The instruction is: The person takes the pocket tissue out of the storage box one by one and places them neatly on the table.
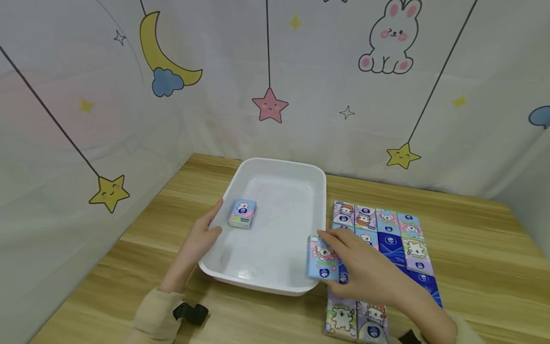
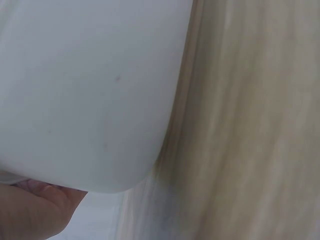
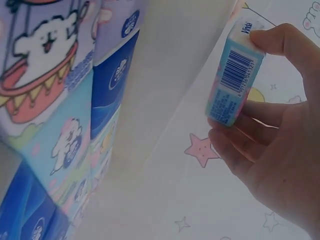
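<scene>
My right hand (image 1: pixel 361 265) pinches a light-blue tissue pack (image 1: pixel 322 259) with a cartoon print, over the tray's right rim near the front. In the right wrist view, thumb and fingertips hold that pack (image 3: pixel 234 75) by its ends, its barcode side showing. My left hand (image 1: pixel 204 236) grips the left rim of a white plastic tray (image 1: pixel 275 289), the thumb on the inner side. From the left wrist, part of that hand (image 2: pixel 37 210) shows beside the tray's outer wall (image 2: pixel 95 100). One blue-and-pink tissue pack (image 1: pixel 242 213) lies inside the tray, near its left wall.
Rows of tissue packs in purple, light blue and dark blue (image 1: pixel 392 247) lie on the wooden table (image 1: pixel 481 248) right of the tray, partly hidden by my right hand. A white printed curtain (image 1: pixel 318 134) stands behind and to the left.
</scene>
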### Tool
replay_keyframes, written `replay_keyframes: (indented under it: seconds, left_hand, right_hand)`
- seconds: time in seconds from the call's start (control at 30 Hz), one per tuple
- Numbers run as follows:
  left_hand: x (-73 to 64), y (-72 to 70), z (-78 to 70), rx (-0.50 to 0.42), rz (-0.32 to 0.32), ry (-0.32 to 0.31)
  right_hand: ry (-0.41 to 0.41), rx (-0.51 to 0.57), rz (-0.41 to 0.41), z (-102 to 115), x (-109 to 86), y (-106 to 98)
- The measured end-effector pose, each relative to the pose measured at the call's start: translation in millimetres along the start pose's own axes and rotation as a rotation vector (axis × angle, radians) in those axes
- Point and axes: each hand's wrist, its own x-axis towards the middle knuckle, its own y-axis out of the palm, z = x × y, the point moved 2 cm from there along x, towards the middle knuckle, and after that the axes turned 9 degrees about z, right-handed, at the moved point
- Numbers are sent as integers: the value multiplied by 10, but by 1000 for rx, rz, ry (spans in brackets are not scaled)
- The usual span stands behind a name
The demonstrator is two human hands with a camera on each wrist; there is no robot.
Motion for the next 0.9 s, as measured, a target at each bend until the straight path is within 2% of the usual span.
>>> replay_keyframes:
  seconds: [0.33, 0.6, 0.77, 0.9]
  left_hand:
    - [-7, -5, -7, -8, -6, 11]
    - [12, 6, 14, 1, -20, -6]
    - [7, 2, 7, 2, -16, -11]
    - [5, 2, 3, 3, -10, -15]
  right_hand:
    - [111, 74, 15, -180, -320, 68]
    - [129, 39, -21, -287, -520, 138]
    - [222, 102, 50, -371, -626, 207]
    - [258, 126, 72, -462, -726, 283]
